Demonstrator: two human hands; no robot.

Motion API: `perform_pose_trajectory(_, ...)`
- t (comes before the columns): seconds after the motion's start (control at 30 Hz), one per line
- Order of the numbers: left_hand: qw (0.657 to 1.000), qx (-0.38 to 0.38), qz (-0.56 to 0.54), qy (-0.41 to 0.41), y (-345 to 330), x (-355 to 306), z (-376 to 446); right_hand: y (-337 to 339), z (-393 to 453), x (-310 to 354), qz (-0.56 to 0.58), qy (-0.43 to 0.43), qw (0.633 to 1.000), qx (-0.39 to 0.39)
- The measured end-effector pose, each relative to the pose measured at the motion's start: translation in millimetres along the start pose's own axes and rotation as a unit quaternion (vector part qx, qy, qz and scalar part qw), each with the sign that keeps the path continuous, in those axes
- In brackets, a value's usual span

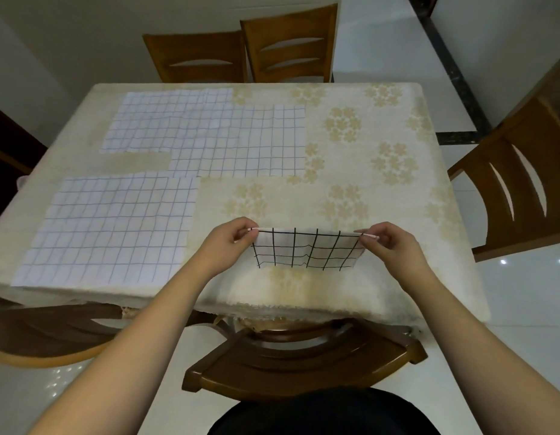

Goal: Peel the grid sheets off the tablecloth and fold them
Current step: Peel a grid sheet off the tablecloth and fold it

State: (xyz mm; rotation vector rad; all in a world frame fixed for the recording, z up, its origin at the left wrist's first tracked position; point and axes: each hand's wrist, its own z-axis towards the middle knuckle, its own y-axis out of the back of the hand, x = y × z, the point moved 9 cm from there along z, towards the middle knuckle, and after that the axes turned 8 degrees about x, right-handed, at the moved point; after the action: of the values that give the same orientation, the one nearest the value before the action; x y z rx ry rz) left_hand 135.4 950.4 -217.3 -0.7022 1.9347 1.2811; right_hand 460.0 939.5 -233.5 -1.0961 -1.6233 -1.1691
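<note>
White gridded sheet is being folded near the tabletop front edge, left hand and right hand each pinching a top corner in their grip. Three sheets are still lying flat on the cloth, waiting, so most seems left.

**What the head view hides or cuts off**

The left hand and right hand cover the two upper corners of the folded grid sheet, and its layers beneath the fold cannot be counted. Both forearms run out of frame at the bottom edge. The left wrist overlaps the near right corner of the nearest flat grid sheet. The chair beyond the surface's right edge and the chair under its near left corner are cut by the frame. The chair at the near edge is partly under the tablecloth.
</note>
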Motion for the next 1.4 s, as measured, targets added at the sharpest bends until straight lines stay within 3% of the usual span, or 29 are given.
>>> perform_pose_trajectory(0.13,0.995,-0.004,-0.094,0.02,1,17,-1,-17,-7,-5,0.054,-0.014,0.998,0.012)
perform_pose_trajectory(0.33,0.995,-0.026,-0.08,0.059,-10,52,30,-22,10,-34,0.049,-0.044,0.995,-0.074)
perform_pose_trajectory(0.5,0.984,-0.038,-0.086,0.154,-36,92,65,-35,39,-74,0.028,-0.122,0.988,-0.086)
perform_pose_trajectory(0.6,0.959,-0.044,-0.164,0.227,-53,118,71,-45,51,-93,0.026,-0.183,0.981,-0.063)
perform_pose_trajectory(0.77,0.907,-0.021,-0.293,0.301,-82,179,76,-66,54,-91,-0.079,-0.167,0.983,-0.011)
perform_pose_trajectory(0.93,0.865,-0.01,-0.4,0.302,-91,158,45,-115,42,-97,0.056,-0.186,0.978,0.072)
perform_pose_trajectory(1.07,0.883,-0.03,-0.334,0.327,-92,170,20,-147,33,-105,0.138,-0.231,0.958,0.102)
perform_pose_trajectory(1.2,0.902,-0.044,-0.286,0.322,-95,168,7,-156,26,-117,0.148,-0.277,0.945,0.087)
perform_pose_trajectory(1.4,0.889,-0.03,-0.296,0.348,-104,172,-8,-154,20,-122,0.216,-0.29,0.931,0.05)
